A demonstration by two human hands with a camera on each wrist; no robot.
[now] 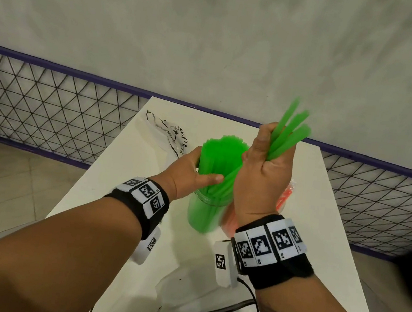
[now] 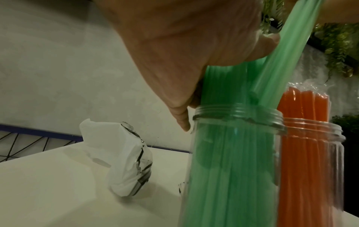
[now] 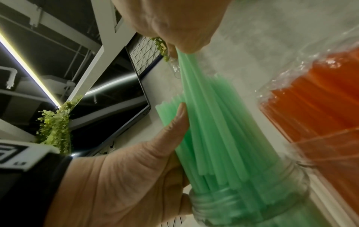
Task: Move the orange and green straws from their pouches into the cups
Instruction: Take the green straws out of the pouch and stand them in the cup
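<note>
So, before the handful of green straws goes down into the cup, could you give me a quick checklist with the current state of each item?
1. Right hand grips the loose green straws firmly: ok.
2. Left hand steadies the green bundle standing in the clear cup: ok.
3. Lower ends of the held straws are inside the cup's mouth: ok, seen from the left wrist view.
4. Room left in the cup for them: cannot tell.
5. Orange straws in the neighbouring cup are out of their pouch: not ok, still wrapped.
6. Cup upright on the white table: ok.
</note>
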